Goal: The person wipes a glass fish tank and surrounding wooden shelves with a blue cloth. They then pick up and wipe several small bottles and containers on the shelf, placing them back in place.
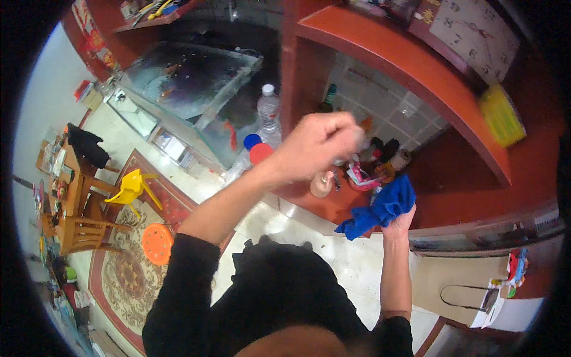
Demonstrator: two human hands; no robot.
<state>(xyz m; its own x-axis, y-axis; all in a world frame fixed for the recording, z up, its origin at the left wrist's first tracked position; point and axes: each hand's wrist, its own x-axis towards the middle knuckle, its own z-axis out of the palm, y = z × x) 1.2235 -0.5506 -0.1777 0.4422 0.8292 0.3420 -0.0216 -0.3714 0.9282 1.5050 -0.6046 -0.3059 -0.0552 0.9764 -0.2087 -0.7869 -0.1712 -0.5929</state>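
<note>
My left hand (324, 143) is raised over the red-brown shelf (351, 205), its fingers curled closed and slightly blurred. Whatever they may hold is hidden. A bunched blue cloth (383, 208) is gripped in my right hand (402, 220) at the shelf's front right. Just below my left hand stands a small pale pinkish bottle (322, 184). Beside it, farther right, a pink basket (363, 178) holds small items that I cannot make out. Near it lies a pale roll (401, 159), with dark-topped containers (389, 149) behind.
Left of my left hand are a clear plastic bottle (269, 110), a red lid (260, 153), a blue lid (252, 141) and a glass tank (196, 83). A red arch (410, 65) overhangs the shelf. An orange stool (157, 244) and a yellow chair (132, 189) stand left.
</note>
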